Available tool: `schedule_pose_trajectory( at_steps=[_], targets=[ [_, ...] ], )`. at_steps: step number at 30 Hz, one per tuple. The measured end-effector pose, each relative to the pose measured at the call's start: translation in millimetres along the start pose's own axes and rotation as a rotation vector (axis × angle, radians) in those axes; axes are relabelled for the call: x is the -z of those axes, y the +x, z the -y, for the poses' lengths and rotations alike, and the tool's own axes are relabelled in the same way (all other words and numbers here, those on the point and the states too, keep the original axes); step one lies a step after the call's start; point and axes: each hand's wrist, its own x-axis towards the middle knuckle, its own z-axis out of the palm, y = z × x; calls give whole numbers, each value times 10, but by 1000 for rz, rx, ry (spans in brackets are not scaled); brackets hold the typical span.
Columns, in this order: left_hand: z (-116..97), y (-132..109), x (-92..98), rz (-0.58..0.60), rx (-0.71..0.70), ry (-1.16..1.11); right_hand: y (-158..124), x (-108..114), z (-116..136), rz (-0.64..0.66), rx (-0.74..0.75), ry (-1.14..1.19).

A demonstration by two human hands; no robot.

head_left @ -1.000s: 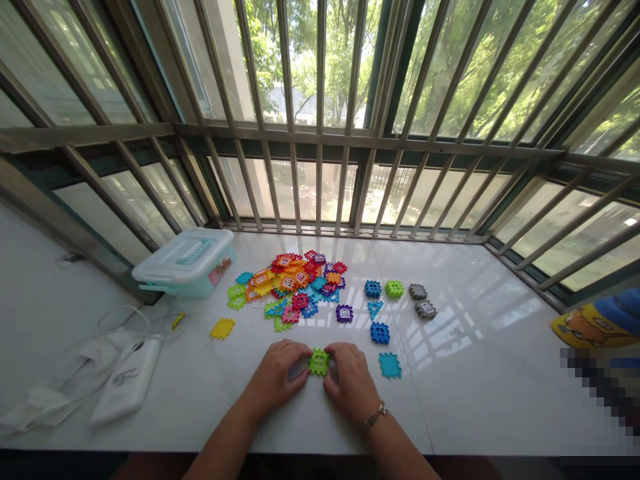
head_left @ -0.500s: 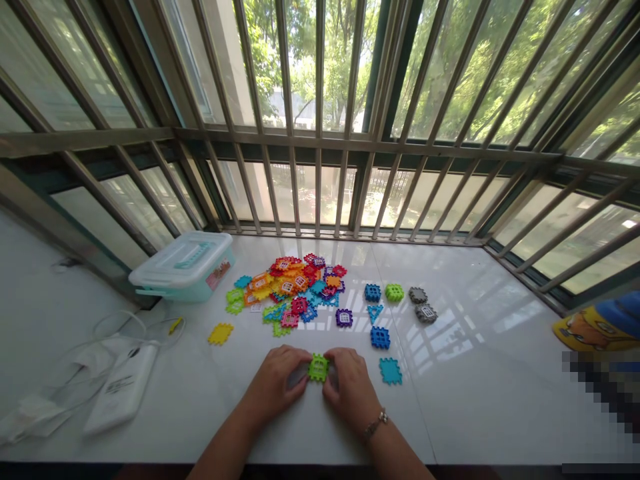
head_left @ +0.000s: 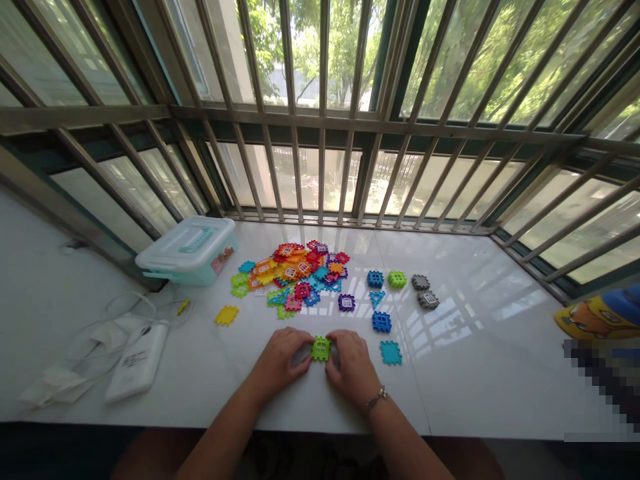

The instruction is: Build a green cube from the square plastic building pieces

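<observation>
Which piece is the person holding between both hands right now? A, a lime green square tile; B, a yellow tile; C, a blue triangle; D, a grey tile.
A: the lime green interlocking tile sits pressed between the left hand and the right hand.

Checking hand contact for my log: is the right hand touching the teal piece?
No, the right hand is on the green piece, and the teal piece lies apart from it.

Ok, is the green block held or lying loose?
Held: the green waffle block sits between the left hand and right hand, touching both.
</observation>
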Motion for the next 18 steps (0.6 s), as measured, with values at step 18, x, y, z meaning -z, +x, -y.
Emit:
schedule_pose_trajectory(
  at_steps=[18],
  targets=[
    [-2,-8,-38,-23,16,10,4,78,11,46,54,-35]
  ],
)
